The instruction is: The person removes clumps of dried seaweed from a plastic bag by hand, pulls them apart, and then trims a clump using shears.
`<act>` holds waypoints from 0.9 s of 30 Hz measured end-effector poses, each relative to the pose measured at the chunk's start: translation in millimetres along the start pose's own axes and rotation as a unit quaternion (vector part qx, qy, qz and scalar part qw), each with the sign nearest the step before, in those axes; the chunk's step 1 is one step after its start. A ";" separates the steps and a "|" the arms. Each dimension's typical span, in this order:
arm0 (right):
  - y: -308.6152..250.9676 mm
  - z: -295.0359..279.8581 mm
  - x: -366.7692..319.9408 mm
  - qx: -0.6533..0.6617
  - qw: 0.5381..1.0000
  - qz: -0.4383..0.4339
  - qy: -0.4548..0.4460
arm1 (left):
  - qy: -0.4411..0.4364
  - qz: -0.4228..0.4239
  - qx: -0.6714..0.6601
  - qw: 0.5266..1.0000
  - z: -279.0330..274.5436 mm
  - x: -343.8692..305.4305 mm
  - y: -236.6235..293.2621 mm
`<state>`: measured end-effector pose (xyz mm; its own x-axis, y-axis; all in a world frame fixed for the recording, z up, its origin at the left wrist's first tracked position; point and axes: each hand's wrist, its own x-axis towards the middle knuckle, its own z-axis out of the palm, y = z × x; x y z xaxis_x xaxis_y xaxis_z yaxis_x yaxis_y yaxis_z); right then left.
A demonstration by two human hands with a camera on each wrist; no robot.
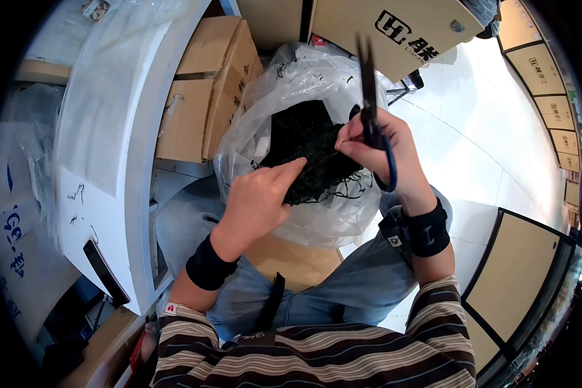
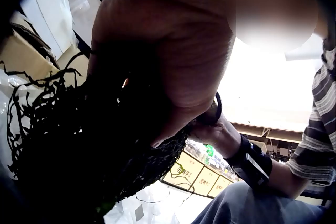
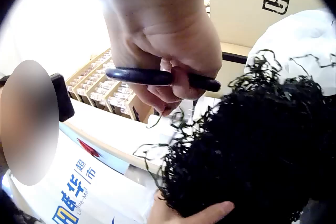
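A dark, tangled mass of thin green-black strands (image 1: 307,145) lies over a clear plastic bag (image 1: 342,223) between the person's knees. The left hand (image 1: 258,197) holds its near left side, index finger stretched across the top; in the left wrist view the thumb presses the strands and the other fingertips are hidden. At the mass's right side, the right hand (image 1: 397,152) carries scissors (image 1: 367,84) by a dark blue handle looped over its fingers, blades pointing up and away. Its thumb and forefinger pinch together near a thin loose strand (image 3: 153,122), beside the mass.
A cardboard box (image 1: 190,116) stands left of the bag. Beside it is a white table (image 1: 103,181) bearing a black phone (image 1: 104,271) and a few strand scraps. A beige panel with black lettering (image 1: 394,32) stands ahead, and white tiled floor (image 1: 465,123) lies to the right.
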<state>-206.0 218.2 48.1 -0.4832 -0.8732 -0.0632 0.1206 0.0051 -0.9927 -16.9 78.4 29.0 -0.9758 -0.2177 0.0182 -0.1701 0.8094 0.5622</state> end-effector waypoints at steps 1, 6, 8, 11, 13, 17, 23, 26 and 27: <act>-1.8 -0.8 0.3 -0.004 1.000 -0.001 0.024 | -0.002 -0.002 0.003 1.000 -0.2 -0.1 0.1; -16.1 -18.3 -2.3 0.126 0.988 0.002 0.094 | 0.002 0.001 0.000 1.000 3.1 -0.2 -4.0; -13.4 -30.3 0.7 0.142 0.984 -0.016 0.109 | -0.003 -0.006 -0.002 1.000 -0.2 0.1 -5.0; -11.8 -45.1 4.5 0.068 0.983 0.007 0.173 | 0.026 -0.022 -0.029 0.999 -4.9 3.8 -5.2; -9.9 -47.5 4.8 0.066 0.977 0.014 0.200 | 0.059 -0.046 -0.031 0.997 -7.6 3.6 -7.5; -0.8 -58.8 8.7 -0.066 0.964 0.020 0.258 | 0.085 -0.043 -0.011 0.995 -10.2 2.2 -12.1; 6.9 -56.2 6.3 -0.204 0.948 -0.046 0.240 | 0.143 0.070 0.110 0.981 -5.1 -1.7 16.4; -0.6 -45.4 3.9 -0.129 0.967 -0.051 0.215 | 0.177 0.100 0.145 0.968 -6.3 1.4 18.3; -2.7 -44.4 3.1 -0.129 0.967 -0.051 0.213 | 0.186 0.111 0.163 0.963 -8.3 2.1 18.4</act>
<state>-246.4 237.1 46.1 -0.8009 -0.5965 0.0535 -0.1400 0.0997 -0.9851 -21.0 88.2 46.2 -0.8867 -0.1502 0.4373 -0.0553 0.9735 0.2220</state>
